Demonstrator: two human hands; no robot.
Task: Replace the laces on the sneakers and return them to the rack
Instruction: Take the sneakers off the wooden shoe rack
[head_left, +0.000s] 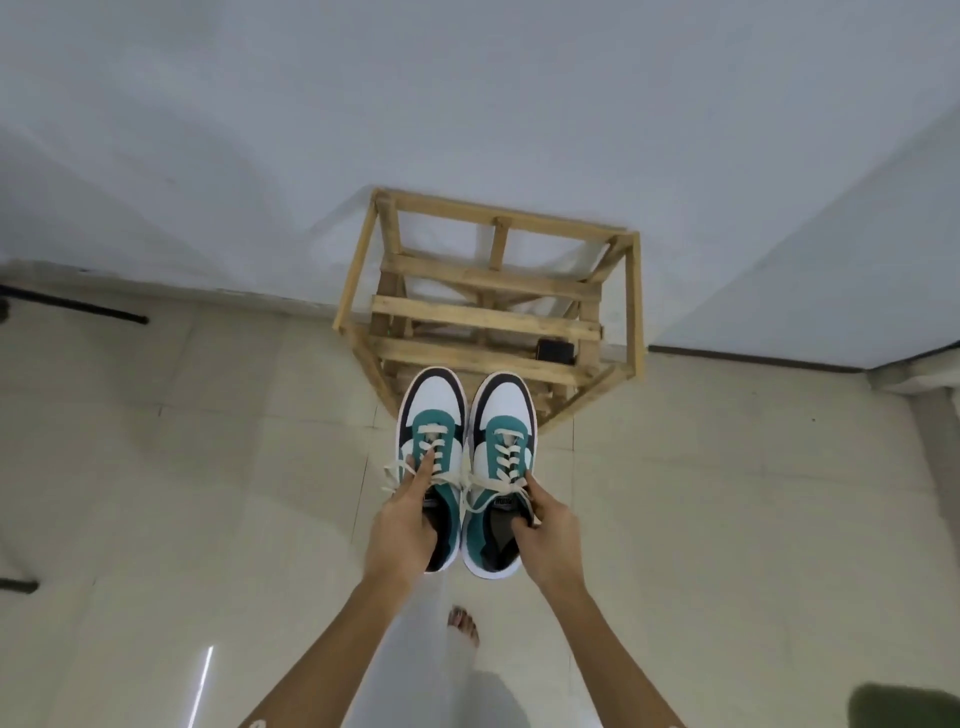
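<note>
While the left hand (410, 519) curls round the tongue of one teal, white and black sneaker (434, 395) and the right hand (545, 535) clasps the collar of its twin (506, 400), both wear cream laces (506, 452). Returning seems in hand: next, lower them onto the slatted wooden rack (483, 312) beyond the hands (tongue labels blurred).

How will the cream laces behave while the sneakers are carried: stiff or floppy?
Likely floppy: the laces droop loosely over the sides of the sneakers. They look light, so they may swing, and could catch on the slats of the rack.
</note>
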